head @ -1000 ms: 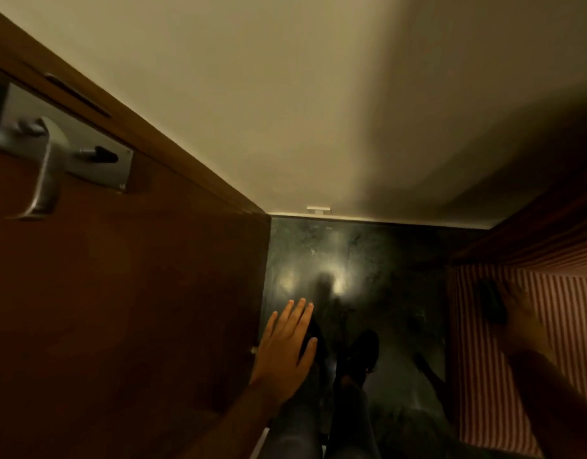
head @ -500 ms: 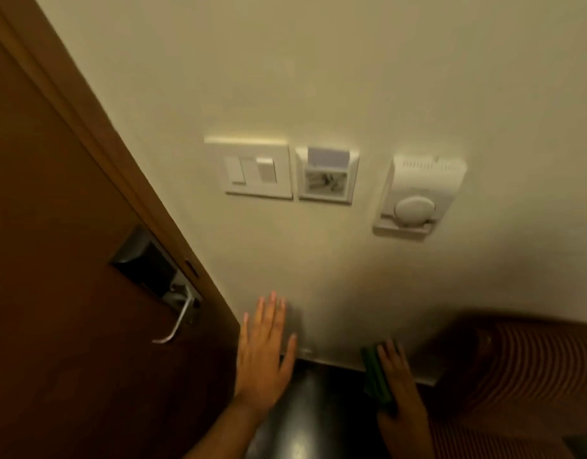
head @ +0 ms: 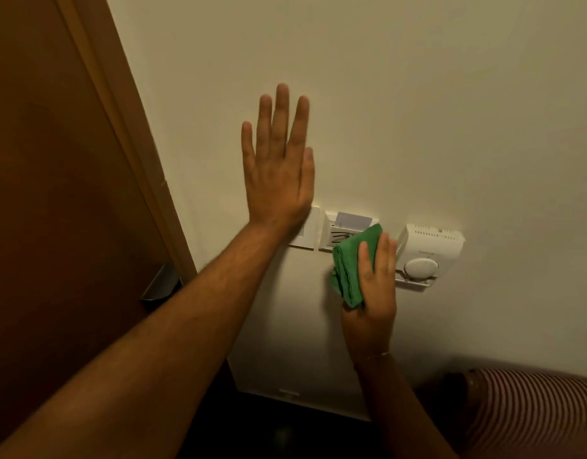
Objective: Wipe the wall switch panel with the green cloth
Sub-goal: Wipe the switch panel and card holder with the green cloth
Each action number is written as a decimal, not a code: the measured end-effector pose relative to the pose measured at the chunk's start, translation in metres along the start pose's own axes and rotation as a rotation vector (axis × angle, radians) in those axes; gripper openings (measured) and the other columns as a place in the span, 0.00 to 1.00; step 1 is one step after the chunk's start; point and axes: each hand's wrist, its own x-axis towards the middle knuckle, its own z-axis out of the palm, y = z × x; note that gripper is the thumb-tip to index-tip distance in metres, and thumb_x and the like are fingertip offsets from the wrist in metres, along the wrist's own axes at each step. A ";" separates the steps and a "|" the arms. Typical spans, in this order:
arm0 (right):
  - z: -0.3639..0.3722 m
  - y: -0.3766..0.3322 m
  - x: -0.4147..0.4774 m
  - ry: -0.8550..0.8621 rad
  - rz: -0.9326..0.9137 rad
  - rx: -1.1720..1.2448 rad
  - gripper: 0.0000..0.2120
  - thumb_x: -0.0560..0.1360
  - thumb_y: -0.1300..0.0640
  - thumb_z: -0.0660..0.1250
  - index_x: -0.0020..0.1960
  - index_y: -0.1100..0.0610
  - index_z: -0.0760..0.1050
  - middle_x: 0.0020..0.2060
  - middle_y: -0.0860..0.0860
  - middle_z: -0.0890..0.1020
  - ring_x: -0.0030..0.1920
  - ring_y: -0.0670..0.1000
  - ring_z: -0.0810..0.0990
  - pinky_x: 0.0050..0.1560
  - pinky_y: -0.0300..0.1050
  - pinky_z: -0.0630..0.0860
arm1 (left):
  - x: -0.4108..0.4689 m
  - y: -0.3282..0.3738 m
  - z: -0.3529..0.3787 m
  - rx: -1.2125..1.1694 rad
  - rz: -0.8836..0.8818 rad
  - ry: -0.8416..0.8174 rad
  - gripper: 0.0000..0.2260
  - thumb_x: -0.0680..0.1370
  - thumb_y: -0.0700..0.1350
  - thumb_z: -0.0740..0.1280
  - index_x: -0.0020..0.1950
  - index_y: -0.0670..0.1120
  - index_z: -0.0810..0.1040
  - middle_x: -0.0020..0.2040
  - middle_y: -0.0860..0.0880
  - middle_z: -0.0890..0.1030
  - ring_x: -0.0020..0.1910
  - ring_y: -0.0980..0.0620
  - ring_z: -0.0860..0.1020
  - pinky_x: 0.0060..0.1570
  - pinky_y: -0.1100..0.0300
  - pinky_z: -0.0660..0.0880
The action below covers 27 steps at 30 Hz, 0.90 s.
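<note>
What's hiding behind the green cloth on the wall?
The green cloth, held by the right hand, covers the lower right part of the card holder plate. A card sticks out on top. What lies under the cloth cannot be seen.

Bare forearms, thin wrist bracelet [head: 375, 356]

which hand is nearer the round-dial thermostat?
Right. The right hand, holding the green cloth, sits just left of the thermostat, fingers overlapping its edge. The left hand is spread open over the wall, further left and above it.
</note>
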 end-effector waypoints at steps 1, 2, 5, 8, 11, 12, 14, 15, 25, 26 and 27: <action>0.006 0.004 0.002 0.005 -0.008 -0.029 0.27 0.89 0.44 0.55 0.85 0.50 0.55 0.86 0.51 0.54 0.86 0.61 0.54 0.78 0.69 0.69 | 0.004 0.000 0.004 0.011 0.016 0.020 0.37 0.88 0.47 0.58 0.91 0.53 0.38 0.89 0.54 0.32 0.90 0.50 0.35 0.89 0.42 0.36; 0.012 0.009 0.003 0.010 -0.016 -0.062 0.27 0.89 0.44 0.54 0.85 0.52 0.55 0.86 0.51 0.54 0.86 0.61 0.53 0.78 0.69 0.68 | 0.005 -0.001 0.007 0.030 0.025 0.038 0.38 0.88 0.47 0.58 0.90 0.54 0.37 0.88 0.53 0.32 0.89 0.50 0.35 0.89 0.42 0.36; 0.031 0.023 -0.003 0.037 -0.067 -0.209 0.27 0.89 0.49 0.59 0.84 0.52 0.56 0.86 0.49 0.53 0.87 0.58 0.51 0.84 0.64 0.59 | 0.002 -0.004 0.015 0.041 0.040 0.070 0.38 0.88 0.48 0.59 0.90 0.55 0.37 0.88 0.53 0.32 0.89 0.50 0.35 0.89 0.41 0.39; 0.038 0.033 -0.016 0.044 -0.123 -0.338 0.26 0.87 0.54 0.63 0.83 0.54 0.60 0.86 0.47 0.53 0.87 0.56 0.50 0.86 0.58 0.53 | 0.003 -0.005 0.016 0.024 0.056 0.087 0.38 0.88 0.48 0.59 0.90 0.56 0.37 0.89 0.53 0.35 0.89 0.50 0.36 0.89 0.39 0.41; 0.039 0.036 -0.018 0.048 -0.148 -0.323 0.25 0.85 0.58 0.66 0.80 0.57 0.64 0.86 0.45 0.52 0.87 0.56 0.49 0.86 0.57 0.52 | 0.002 -0.004 0.014 0.031 0.044 0.081 0.36 0.87 0.47 0.60 0.93 0.51 0.48 0.93 0.46 0.48 0.89 0.49 0.38 0.89 0.38 0.43; 0.039 0.035 -0.014 0.052 -0.148 -0.287 0.25 0.86 0.58 0.66 0.80 0.58 0.63 0.86 0.45 0.53 0.87 0.57 0.50 0.86 0.58 0.53 | 0.003 -0.004 0.014 0.034 0.037 0.081 0.33 0.87 0.47 0.60 0.92 0.50 0.53 0.91 0.44 0.52 0.89 0.48 0.38 0.89 0.38 0.44; 0.037 0.030 -0.002 0.069 -0.142 -0.218 0.26 0.87 0.55 0.65 0.81 0.58 0.60 0.86 0.47 0.53 0.87 0.57 0.50 0.86 0.60 0.55 | 0.003 -0.005 0.015 0.033 0.024 0.087 0.31 0.87 0.46 0.61 0.90 0.49 0.56 0.89 0.43 0.55 0.88 0.48 0.37 0.89 0.38 0.44; 0.037 0.028 0.006 0.085 -0.148 -0.198 0.28 0.86 0.55 0.66 0.82 0.58 0.60 0.86 0.48 0.54 0.87 0.58 0.51 0.85 0.61 0.56 | 0.003 -0.005 0.015 0.034 0.024 0.096 0.32 0.87 0.46 0.62 0.90 0.49 0.56 0.89 0.43 0.55 0.88 0.49 0.36 0.89 0.38 0.44; 0.021 0.043 -0.003 -0.083 -0.282 -0.256 0.35 0.81 0.63 0.71 0.83 0.56 0.58 0.87 0.49 0.52 0.87 0.57 0.51 0.87 0.56 0.53 | 0.003 -0.003 0.016 0.077 0.017 0.105 0.30 0.87 0.47 0.61 0.89 0.49 0.56 0.89 0.42 0.57 0.88 0.46 0.40 0.88 0.37 0.47; 0.022 0.041 0.004 -0.058 -0.278 -0.236 0.36 0.81 0.64 0.71 0.84 0.55 0.59 0.86 0.50 0.55 0.87 0.58 0.53 0.86 0.58 0.54 | 0.003 -0.003 0.017 0.077 0.015 0.110 0.30 0.87 0.47 0.61 0.89 0.49 0.57 0.88 0.41 0.58 0.88 0.45 0.42 0.88 0.36 0.48; 0.024 0.039 0.010 -0.033 -0.272 -0.229 0.37 0.82 0.65 0.72 0.85 0.54 0.59 0.86 0.52 0.56 0.86 0.59 0.55 0.86 0.59 0.55 | 0.003 -0.003 0.017 0.075 0.014 0.115 0.30 0.87 0.47 0.61 0.89 0.48 0.57 0.88 0.41 0.59 0.88 0.45 0.44 0.88 0.34 0.50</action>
